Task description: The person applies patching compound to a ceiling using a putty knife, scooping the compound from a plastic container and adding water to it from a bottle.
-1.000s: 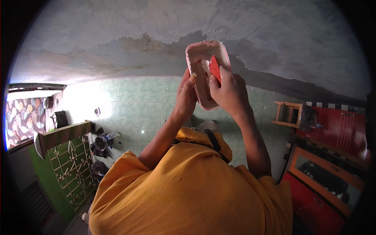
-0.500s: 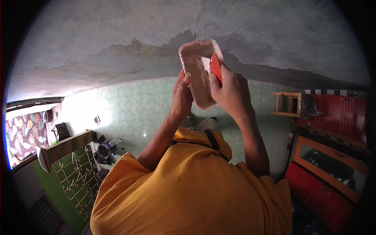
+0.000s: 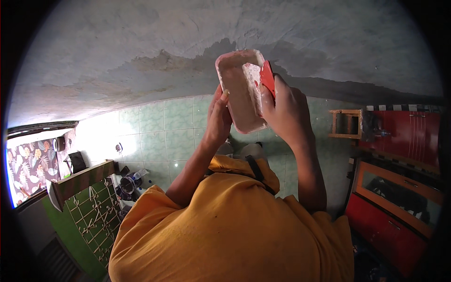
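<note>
My left hand (image 3: 218, 114) grips the near left side of a pink rectangular tub (image 3: 235, 101), thumb over the rim and the other fingers mostly hidden behind it. Pale pinkish plaster-like paste coats the tub's inside. In my right hand (image 3: 287, 104) is a red-handled putty knife (image 3: 267, 77), pinched between thumb and fingers. Its broad blade, smeared with whitish paste, lies at the tub's right inner wall; I cannot tell whether it touches there. The tub is held in the air in front of a grey wall (image 3: 188, 28) with darker, damp-looking patches along its lower part.
Green tiles (image 3: 152, 115) cover the floor below. A small wooden stool (image 3: 346, 123) and red cabinets (image 3: 404, 136) stand on the right. At left are a green panel with a metal grille (image 3: 91, 211) and a dark bucket (image 3: 127, 184) beside a clear bottle (image 3: 140, 174).
My right hand has shifted right with the putty knife, its blade moving from inside the tub toward the right wall. The tub has barely moved.
</note>
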A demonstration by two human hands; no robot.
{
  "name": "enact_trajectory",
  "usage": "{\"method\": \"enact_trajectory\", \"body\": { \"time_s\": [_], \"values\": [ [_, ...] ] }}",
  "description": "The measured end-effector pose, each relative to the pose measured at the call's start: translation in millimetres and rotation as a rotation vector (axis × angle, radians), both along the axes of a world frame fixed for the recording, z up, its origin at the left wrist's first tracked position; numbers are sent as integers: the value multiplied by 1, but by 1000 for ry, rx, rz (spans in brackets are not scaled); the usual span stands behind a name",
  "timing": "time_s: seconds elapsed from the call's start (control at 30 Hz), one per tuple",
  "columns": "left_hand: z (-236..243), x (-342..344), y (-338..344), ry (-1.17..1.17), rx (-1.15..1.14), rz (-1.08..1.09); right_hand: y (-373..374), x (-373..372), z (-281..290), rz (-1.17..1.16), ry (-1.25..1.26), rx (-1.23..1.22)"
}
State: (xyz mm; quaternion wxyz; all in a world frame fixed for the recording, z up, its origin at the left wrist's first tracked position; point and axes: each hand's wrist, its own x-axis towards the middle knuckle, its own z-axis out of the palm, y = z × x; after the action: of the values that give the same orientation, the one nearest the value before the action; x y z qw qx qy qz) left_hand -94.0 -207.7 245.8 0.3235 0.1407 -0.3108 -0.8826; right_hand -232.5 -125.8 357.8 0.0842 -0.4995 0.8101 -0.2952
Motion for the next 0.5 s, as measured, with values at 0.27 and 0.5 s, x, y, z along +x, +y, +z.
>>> {"method": "enact_trajectory", "body": {
  "time_s": [0.27, 0.5],
  "values": [
    [17, 4, 3, 17, -44, -31, 4, 10, 15, 0, -22, -43],
    [15, 10, 2, -15, -38, -12, 4, 15, 12, -19, -26, 46]
  ]
}}
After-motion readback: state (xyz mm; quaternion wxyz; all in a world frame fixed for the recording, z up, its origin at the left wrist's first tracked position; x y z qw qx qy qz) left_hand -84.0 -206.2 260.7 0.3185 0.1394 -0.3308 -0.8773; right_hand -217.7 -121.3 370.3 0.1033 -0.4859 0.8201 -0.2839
